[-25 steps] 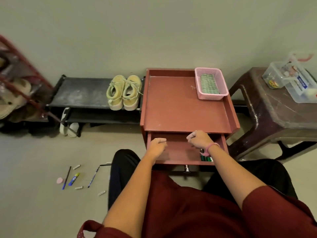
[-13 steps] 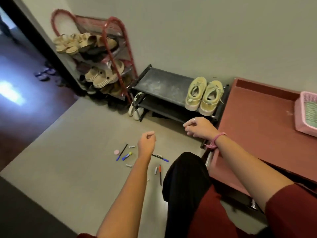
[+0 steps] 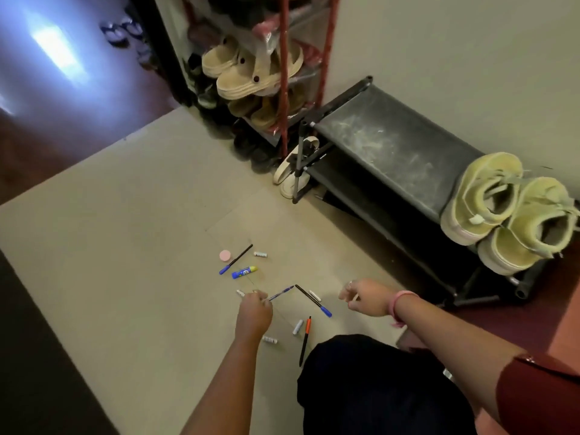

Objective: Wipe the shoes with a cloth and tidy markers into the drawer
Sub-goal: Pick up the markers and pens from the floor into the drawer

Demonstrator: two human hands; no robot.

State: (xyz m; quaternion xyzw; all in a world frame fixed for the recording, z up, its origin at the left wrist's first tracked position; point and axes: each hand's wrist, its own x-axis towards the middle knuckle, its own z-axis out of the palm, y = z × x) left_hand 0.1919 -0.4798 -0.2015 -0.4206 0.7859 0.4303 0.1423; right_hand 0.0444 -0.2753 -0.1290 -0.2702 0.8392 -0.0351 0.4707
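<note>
Several markers and pens lie scattered on the beige floor. My left hand (image 3: 254, 312) reaches down with curled fingers pinching the near end of a blue pen (image 3: 281, 293). A black marker with a blue cap (image 3: 312, 300) lies just right of it, and an orange-capped marker (image 3: 305, 340) lies nearer my knee. Another blue-capped marker (image 3: 236, 259) and a blue glue stick (image 3: 244, 272) lie farther out. My right hand (image 3: 367, 298) hovers loosely curled and holds nothing. The pale yellow shoes (image 3: 489, 199) stand on the black rack (image 3: 392, 146) at the right.
Small white cylinders (image 3: 297, 327) and a pink round lid (image 3: 225, 255) lie among the pens. A red shoe rack (image 3: 284, 73) full of sandals stands against the wall at the back. White shoes (image 3: 290, 175) sit beside the black rack's leg. My dark-clothed knee (image 3: 376, 387) is at the bottom.
My view has swung left from the red drawer to the floor. Both hands left the drawer and dropped toward the scattered pens; my left hand now reaches the blue pen.
</note>
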